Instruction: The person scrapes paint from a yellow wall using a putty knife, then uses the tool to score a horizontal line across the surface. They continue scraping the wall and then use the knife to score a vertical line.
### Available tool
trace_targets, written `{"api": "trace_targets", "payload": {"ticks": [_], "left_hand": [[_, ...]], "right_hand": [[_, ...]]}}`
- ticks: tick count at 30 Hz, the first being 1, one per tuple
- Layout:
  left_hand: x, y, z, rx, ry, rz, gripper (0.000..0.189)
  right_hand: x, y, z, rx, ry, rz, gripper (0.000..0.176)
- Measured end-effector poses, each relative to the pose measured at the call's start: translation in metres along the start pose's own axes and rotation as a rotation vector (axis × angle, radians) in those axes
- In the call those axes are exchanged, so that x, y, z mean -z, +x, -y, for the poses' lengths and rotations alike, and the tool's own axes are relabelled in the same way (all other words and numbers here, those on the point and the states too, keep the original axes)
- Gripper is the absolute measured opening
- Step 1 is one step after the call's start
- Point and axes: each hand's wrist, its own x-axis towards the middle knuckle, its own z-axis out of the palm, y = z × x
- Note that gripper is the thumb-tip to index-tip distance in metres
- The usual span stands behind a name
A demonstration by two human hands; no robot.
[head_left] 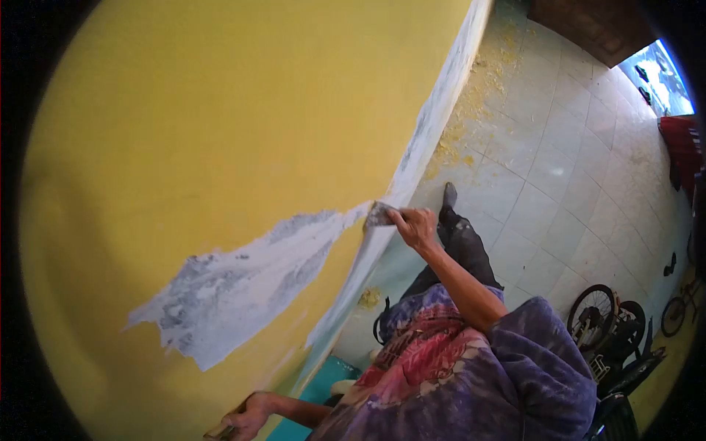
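My right hand (418,226) is closed around a scraper (379,214), its handle hidden in my fingers. The grey blade lies against the yellow wall (294,110), close to the wall's vertical edge. A large bare patch (243,287), white and grey, runs from the blade down to the left. Another white strip (412,158) follows the wall's edge. At the bottom, my left hand (251,419) is near the wall, fingers curled round a small tan thing (218,431) that is partly cut off by the frame.
Yellow flakes (471,121) are scattered over the tiled floor (548,176) along the wall's foot, with a small heap (370,297) nearer me. A bicycle wheel (590,316) and other vehicle parts stand at lower right. A brown wooden panel (592,26) is at the top right, beside a bright opening (660,77).
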Motion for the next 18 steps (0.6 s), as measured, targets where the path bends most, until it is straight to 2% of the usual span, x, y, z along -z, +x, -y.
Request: {"api": "trace_targets", "payload": {"ticks": [3,5,8,9,12,14,15,17,18], "left_hand": [[0.003,0.002,0.000,-0.025,0.022,0.032,0.042],[0.006,0.008,0.002,-0.023,0.041,0.023,0.041],[0.009,0.004,0.000,-0.024,0.057,0.062,0.040],[0.006,0.005,-0.004,-0.016,0.024,0.048,0.040],[0.002,0.006,-0.004,-0.009,0.001,0.019,0.041],[0.002,0.007,-0.003,-0.019,0.019,0.044,0.041],[0.003,0.008,-0.002,-0.025,0.013,0.033,0.042],[0.005,0.009,-0.002,-0.026,0.003,0.023,0.043],[0.006,0.011,-0.005,-0.032,0.012,0.024,0.042]], "right_hand": [[0.004,-0.001,-0.002,-0.016,0.031,0.039,0.052],[0.008,-0.007,0.000,-0.025,0.037,-0.005,0.053],[0.017,0.005,0.010,0.044,-0.009,0.017,0.047],[0.023,0.008,0.020,0.082,0.117,-0.030,0.047],[0.022,0.003,0.006,0.044,0.043,0.036,0.052],[0.029,-0.013,-0.010,-0.132,0.091,0.178,0.052],[0.039,-0.017,-0.015,-0.131,0.089,0.182,0.052],[0.066,-0.023,-0.024,-0.187,-0.140,0.383,0.043],[0.076,-0.024,-0.035,-0.188,-0.145,0.379,0.043]]}}
